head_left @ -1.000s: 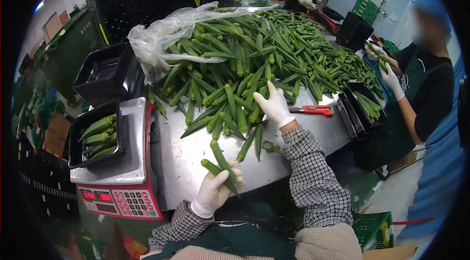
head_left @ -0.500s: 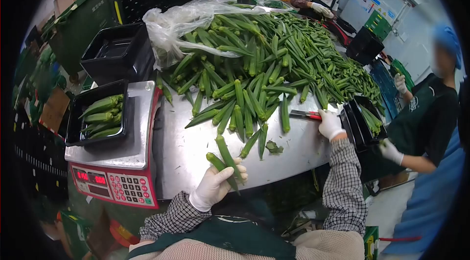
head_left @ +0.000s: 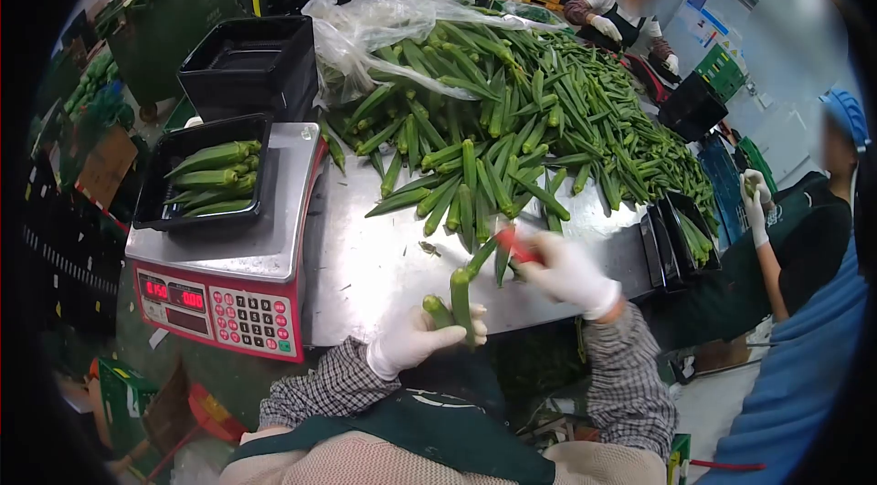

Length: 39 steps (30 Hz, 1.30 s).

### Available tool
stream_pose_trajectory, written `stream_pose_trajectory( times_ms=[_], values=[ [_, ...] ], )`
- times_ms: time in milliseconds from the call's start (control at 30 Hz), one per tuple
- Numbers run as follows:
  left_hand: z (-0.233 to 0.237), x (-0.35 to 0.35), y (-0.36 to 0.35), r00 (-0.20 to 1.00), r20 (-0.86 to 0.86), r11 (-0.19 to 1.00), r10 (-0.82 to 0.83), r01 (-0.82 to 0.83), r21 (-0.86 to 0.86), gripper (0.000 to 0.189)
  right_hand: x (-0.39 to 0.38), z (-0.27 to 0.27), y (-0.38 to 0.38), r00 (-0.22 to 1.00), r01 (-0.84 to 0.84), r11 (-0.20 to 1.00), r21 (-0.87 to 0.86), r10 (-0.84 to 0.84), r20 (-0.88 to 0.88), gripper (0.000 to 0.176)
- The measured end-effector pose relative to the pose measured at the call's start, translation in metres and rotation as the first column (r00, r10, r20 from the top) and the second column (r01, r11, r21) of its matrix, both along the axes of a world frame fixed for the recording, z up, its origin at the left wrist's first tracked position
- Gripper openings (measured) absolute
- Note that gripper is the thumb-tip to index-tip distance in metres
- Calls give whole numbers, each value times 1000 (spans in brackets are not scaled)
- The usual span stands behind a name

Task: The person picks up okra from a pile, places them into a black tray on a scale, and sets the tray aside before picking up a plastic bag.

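Note:
My left hand [head_left: 418, 341], in a white glove, is closed around okra pods [head_left: 460, 298] near the table's front edge. My right hand [head_left: 574, 277], also gloved and blurred by motion, grips a knife by its red handle [head_left: 519, 246]; its blade is not clearly visible. The knife is just right of the held pods, above loose okra at the front of the large okra pile [head_left: 512, 110]. Left of my hands stands a red and silver scale [head_left: 294, 202] bearing a black tray [head_left: 265, 176] with several okra pods [head_left: 215, 176] in it.
Stacked black trays [head_left: 247, 88] stand behind the scale, and clear plastic [head_left: 365, 24] drapes over the pile. More black trays [head_left: 653, 247] are at the table's right edge, one holding okra. A co-worker [head_left: 795, 238] stands at right, another person [head_left: 621, 19] at the back.
My right hand has lifted the knife from the right side of the table and brought it left, close to the pods. My left hand still holds okra. The camera view has shifted.

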<state>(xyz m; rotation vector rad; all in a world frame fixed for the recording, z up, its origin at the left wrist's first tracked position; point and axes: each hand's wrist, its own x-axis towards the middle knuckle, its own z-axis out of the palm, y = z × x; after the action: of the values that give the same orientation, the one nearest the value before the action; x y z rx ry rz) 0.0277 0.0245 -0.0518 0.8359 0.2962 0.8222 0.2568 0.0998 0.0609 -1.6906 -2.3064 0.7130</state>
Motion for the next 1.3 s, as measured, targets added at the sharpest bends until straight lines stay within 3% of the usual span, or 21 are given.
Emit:
stream_pose_trajectory(
  times_ms=[33, 67, 100, 133, 167, 200, 267, 333, 433, 500, 533, 600, 667, 733, 800, 933, 1067, 1300],
  values=[
    [7, -2, -7, 1000, 17, 1000, -4, 4, -15, 39, -29, 0, 1, 983, -178, 982, 64, 174, 66, 31],
    [8, -5, -15, 998, 50, 999, -39, 39, -10, 42, -55, -16, 4, 968, -250, 961, 120, 245, 59, 34],
    [15, -8, -24, 998, 46, 999, -39, 40, -9, 44, -85, -15, 6, 963, -269, 963, 14, 269, 15, 32],
    [21, -11, -31, 999, 37, 999, -37, 38, -9, 46, -109, -24, 11, 934, -345, 939, 13, 342, 108, 30],
    [24, -14, -34, 998, 55, 999, -35, 35, 3, 48, -130, -26, 11, 942, -326, 945, 16, 324, 87, 32],
    [25, -18, -37, 999, 39, 1000, 10, -9, -15, 49, -142, -34, 13, 930, -366, 917, 161, 366, 31, 34],
    [26, -28, -42, 995, 9, 993, 103, -102, -51, 49, -139, -35, 21, 949, -269, 886, 377, 311, -54, 33],
    [23, -38, -43, 977, -83, 979, 196, -200, -41, 47, -111, -22, 39, 981, -176, 914, 365, 192, -8, 34],
    [24, -41, -39, 965, -119, 959, 236, -251, -135, 45, -32, -39, 70, 983, 59, 811, 582, -148, 106, 35],
    [24, -34, -35, 965, -110, 952, 237, -253, -170, 43, 19, -51, 76, 892, 244, 871, 427, -374, 253, 38],
    [24, -30, -33, 970, -85, 954, 229, -241, -181, 44, 41, -66, 78, 823, 292, 853, 432, -454, 341, 32],
    [24, -22, -24, 977, -41, 958, 210, -214, -194, 44, 70, -79, 74, 893, 275, 819, 504, -412, 182, 32],
    [25, -19, -18, 976, -19, 952, 215, -214, -220, 47, 80, -76, 66, 892, 447, 862, 240, -408, -195, 27],
    [26, -18, -13, 978, 5, 948, 209, -202, -248, 48, 74, -60, 44, 762, 451, 889, -78, -429, -485, 25],
    [17, -15, -9, 976, 43, 942, 215, -195, -272, 47, 61, -43, 24, 582, 302, 887, -350, -462, -669, 25],
    [13, -15, -6, 964, 103, 915, 246, -196, -352, 46, 48, -37, 5, 487, 160, 898, -410, -433, -759, 27],
    [12, -15, -5, 961, 103, 908, 258, -205, -365, 43, 42, -33, -1, 481, 108, 908, -405, -404, -778, 27],
    [10, -16, -5, 956, 116, 905, 268, -209, -370, 43, 38, -30, -9, 554, 182, 921, -346, -386, -737, 25]
  ],
)
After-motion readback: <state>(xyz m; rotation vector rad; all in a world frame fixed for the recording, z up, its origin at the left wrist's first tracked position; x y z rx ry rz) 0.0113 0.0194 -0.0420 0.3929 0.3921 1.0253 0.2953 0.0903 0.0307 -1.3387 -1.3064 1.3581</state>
